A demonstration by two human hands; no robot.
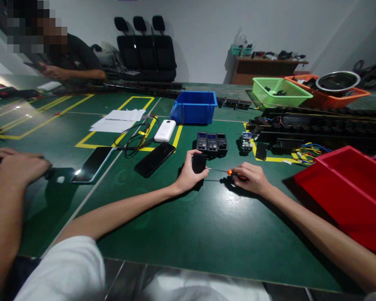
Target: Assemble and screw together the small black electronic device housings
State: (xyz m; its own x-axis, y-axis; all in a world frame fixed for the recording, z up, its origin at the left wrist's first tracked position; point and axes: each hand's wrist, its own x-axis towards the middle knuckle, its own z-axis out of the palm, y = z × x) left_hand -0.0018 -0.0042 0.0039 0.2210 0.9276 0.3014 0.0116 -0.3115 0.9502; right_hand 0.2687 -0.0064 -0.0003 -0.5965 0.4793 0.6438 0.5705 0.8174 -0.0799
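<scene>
My left hand (pixel 190 173) is closed around a small black box (pixel 199 162), held upright just above the green table. In my right hand (pixel 252 179) is a screwdriver (pixel 230 172) with an orange and black handle. Its thin shaft points left, and the tip meets or nearly meets the right side of the box. Behind the box stand three similar black modules (pixel 211 142) with small screens, side by side. A bare circuit board (pixel 246 142) and a flat black piece (pixel 261 151) lie to their right.
A blue bin (pixel 194 108) stands behind the modules and a red bin (pixel 347 192) at right. Two phones (pixel 155 159), a white power bank (pixel 165 131), cables and papers (pixel 117 121) lie left. Another person's hands (pixel 19 165) rest at far left; someone else sits across the table.
</scene>
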